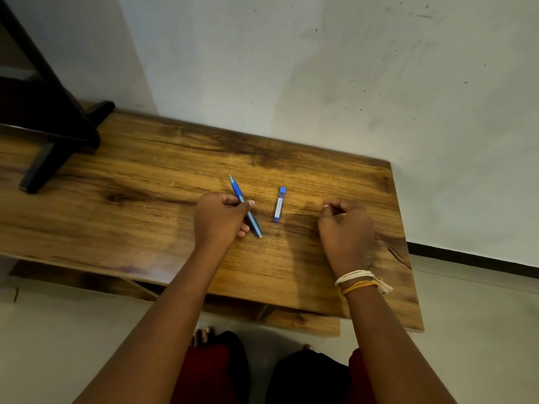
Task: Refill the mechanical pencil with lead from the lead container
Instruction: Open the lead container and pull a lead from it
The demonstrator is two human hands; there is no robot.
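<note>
Knees (210, 371) in dark red and black cloth sit at the bottom edge, nearest the lens, with both bare forearms reaching up past them onto the wooden worktop (145, 176). Far left on the worktop: a black stand foot (43, 167), well apart from everything else. Left hand (220, 220) rests on the wood, its grip closed around the blue mechanical pencil (236, 191); the pencil runs diagonally, one end pointing up-left beyond the knuckles, the other sticking out lower right past the fingers. Just right of it, untouched, the lead container (280, 204) lies flat, a slim blue-and-white case set lengthwise away from the viewer, between the two hands. Right hand (347, 225) rests near it, grip curled into a loose fist, fingertips pressed together; whether they pinch anything, cannot tell. Thread bands (360, 281) circle the right wrist.
</note>
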